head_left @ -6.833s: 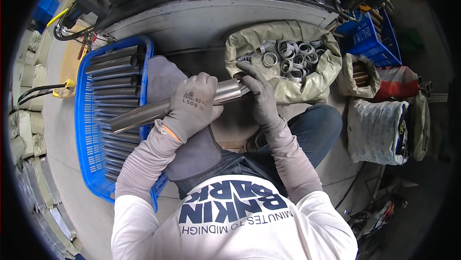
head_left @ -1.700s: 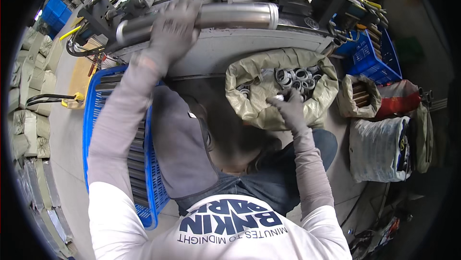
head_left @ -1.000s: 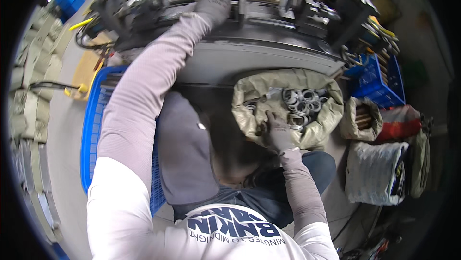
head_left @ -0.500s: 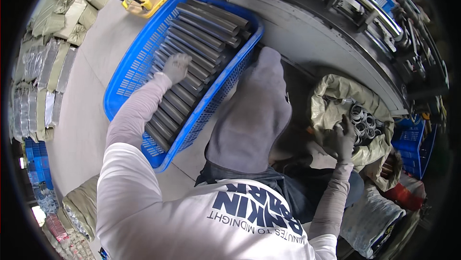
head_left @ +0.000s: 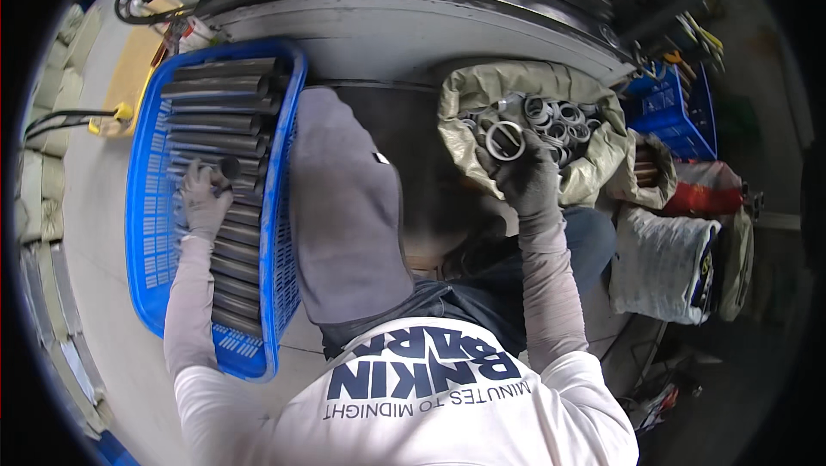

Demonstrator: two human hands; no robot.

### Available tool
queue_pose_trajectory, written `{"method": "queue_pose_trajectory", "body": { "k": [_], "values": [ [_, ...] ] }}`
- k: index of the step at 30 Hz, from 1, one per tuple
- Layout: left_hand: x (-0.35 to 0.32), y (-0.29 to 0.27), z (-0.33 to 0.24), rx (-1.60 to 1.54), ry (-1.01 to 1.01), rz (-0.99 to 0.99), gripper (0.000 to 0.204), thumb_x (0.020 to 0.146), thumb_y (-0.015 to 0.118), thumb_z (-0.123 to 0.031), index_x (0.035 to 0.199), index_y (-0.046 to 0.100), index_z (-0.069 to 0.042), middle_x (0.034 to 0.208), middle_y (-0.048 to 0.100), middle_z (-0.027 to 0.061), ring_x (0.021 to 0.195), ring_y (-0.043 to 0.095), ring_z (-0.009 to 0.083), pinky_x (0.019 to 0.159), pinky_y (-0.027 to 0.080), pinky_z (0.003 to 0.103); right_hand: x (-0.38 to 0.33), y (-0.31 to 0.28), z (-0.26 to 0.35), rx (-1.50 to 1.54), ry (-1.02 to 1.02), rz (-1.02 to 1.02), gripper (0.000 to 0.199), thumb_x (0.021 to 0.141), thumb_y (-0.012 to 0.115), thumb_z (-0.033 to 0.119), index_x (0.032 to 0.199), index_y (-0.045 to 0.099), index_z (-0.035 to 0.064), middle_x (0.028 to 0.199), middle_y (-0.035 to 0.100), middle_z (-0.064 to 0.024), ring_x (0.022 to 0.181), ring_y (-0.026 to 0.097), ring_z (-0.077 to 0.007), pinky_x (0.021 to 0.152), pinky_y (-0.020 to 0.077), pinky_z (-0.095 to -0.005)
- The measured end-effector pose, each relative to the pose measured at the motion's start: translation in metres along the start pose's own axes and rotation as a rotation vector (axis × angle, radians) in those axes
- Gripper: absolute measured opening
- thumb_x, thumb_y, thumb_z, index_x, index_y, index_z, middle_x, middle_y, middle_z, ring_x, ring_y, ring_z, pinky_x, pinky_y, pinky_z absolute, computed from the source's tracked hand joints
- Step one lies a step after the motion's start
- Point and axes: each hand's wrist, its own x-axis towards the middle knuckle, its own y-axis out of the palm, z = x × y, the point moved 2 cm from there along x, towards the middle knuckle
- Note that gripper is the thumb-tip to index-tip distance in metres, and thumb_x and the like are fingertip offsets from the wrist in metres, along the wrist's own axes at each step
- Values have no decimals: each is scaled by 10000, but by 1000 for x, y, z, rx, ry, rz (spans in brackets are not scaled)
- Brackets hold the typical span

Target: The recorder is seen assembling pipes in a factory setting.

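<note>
My gloved left hand (head_left: 205, 201) is over the blue basket (head_left: 146, 234), its fingers closed on a dark grey tube (head_left: 227, 169) whose open end is raised above the tubes around it. Several more dark tubes (head_left: 234, 270) lie side by side in the basket. On the right, my gloved right hand (head_left: 532, 184) grips a pale grey ring (head_left: 520, 141), held upright at the near rim of an open woven sack (head_left: 594, 173). Loose rings (head_left: 568, 113) are heaped in that sack.
A machine with a pale metal base (head_left: 379, 36) runs along the far side. Beyond the sack stands a blue crate (head_left: 680, 117). A smaller sack (head_left: 645, 175), a red sack (head_left: 707, 189) and a white bag (head_left: 658, 259) sit at the right. Wrapped bundles (head_left: 43, 199) line the left.
My view has turned to the right. My right hand has come up from the rings with one in its grip. The left hand now has a tube lifted at one end.
</note>
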Motion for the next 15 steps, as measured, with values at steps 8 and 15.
{"method": "queue_pose_trajectory", "body": {
  "k": [8,15],
  "values": [
    [80,-148,-282,-371,477,18,698,697,828,-192,1350,635,-38,1315,680,166,1216,649,364,1017,493,499,-21,38,4,-831,-342,30,548,994,746,132,1483,555,-24,1335,698,-114,1202,675,-199,1054,534,-319],
    [84,-101,-363,-310,526,292,537,735,804,-297,1186,639,-56,1000,701,140,939,688,335,851,518,474,-43,54,6,-472,-378,97,565,1103,466,300,1530,512,-67,1362,669,-132,1259,632,-213,1127,468,-341]
  ]
}}
